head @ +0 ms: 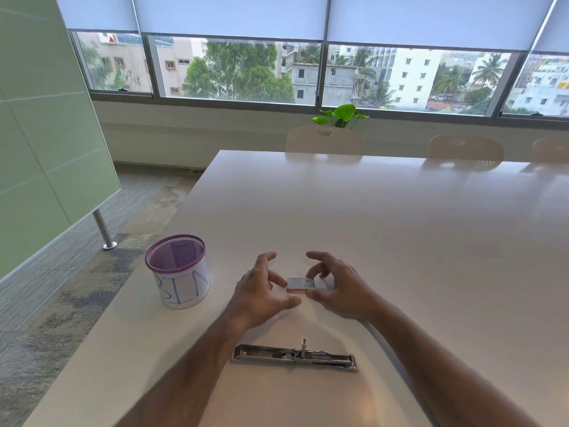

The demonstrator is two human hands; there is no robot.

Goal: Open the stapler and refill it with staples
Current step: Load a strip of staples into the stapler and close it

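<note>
A: Two things matter — the stapler (pixel 294 358) lies opened flat at the near desk (pixel 400 241) edge, the staple box (pixel 303 285) beyond it.

B: Hands?

A: Left hand (pixel 261 291) and right hand (pixel 338 291) flank the box, each grip spread, holding nothing. Next, probably, a firm pinch to open it.

Staple box (pixel 301 285) mid-table (pixel 400 226), stapler (pixel 294 358) nearer the person, bin (pixel 178 271) to the left.

Daylit windows (pixel 234 69) with half-lowered blinds (pixel 228 13) overlook pale chairs (pixel 324 140) behind a white table (pixel 369 217).
</note>
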